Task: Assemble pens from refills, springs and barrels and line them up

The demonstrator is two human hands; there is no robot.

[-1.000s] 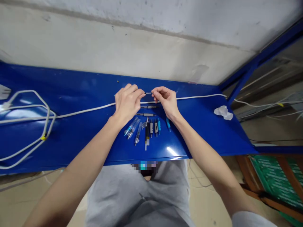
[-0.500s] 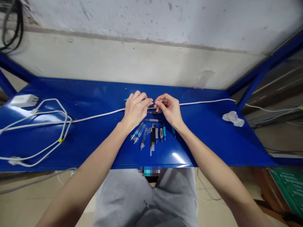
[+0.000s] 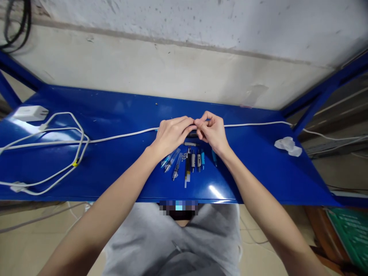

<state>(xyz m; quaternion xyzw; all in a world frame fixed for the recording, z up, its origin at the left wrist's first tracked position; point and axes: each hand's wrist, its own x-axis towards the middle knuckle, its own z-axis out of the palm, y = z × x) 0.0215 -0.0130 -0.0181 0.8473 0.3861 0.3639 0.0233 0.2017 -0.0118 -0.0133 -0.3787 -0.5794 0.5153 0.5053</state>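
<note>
My left hand (image 3: pixel 172 134) and my right hand (image 3: pixel 212 132) meet fingertip to fingertip over the blue metal shelf (image 3: pixel 115 168). Together they pinch a small thin pen part, almost fully hidden by the fingers. Just below the hands lies a row of pen parts (image 3: pixel 188 161): clear barrels, black and grey pieces, blue caps and a white refill. A dark pen piece (image 3: pixel 192 135) lies flat under the fingertips. A white cable (image 3: pixel 120 135) runs across the shelf behind the hands.
A white charger block (image 3: pixel 30 112) and looped white cables (image 3: pixel 57 153) lie at the left. A crumpled clear plastic scrap (image 3: pixel 287 145) sits at the right. A white wall stands behind the shelf. Blue frame struts rise at both ends.
My hands have come together until the fingertips touch; a second ago a thin rod showed between them. The view has shifted slightly down and left.
</note>
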